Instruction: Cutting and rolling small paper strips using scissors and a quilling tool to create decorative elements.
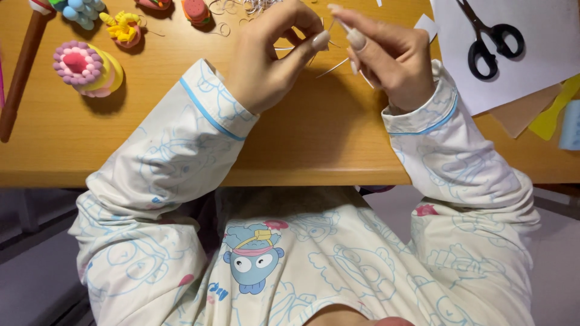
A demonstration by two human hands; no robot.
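My left hand [272,54] and my right hand [386,54] meet above the wooden table [181,145], fingertips pinched together on thin white paper strips [331,67]. The strips stick out between the fingers and cross each other. Both arms wear pale sleeves with a blue cartoon print. How the strips join inside the fingers is hidden.
A pink and yellow clay cake [87,67] sits at the left, with smaller clay figures [124,27] behind it and a brown stick [21,69] at the edge. Curled paper scraps [241,7] lie at the back. Black scissors [489,39] rest on white paper [544,54]; coloured sheets [544,115] lie right.
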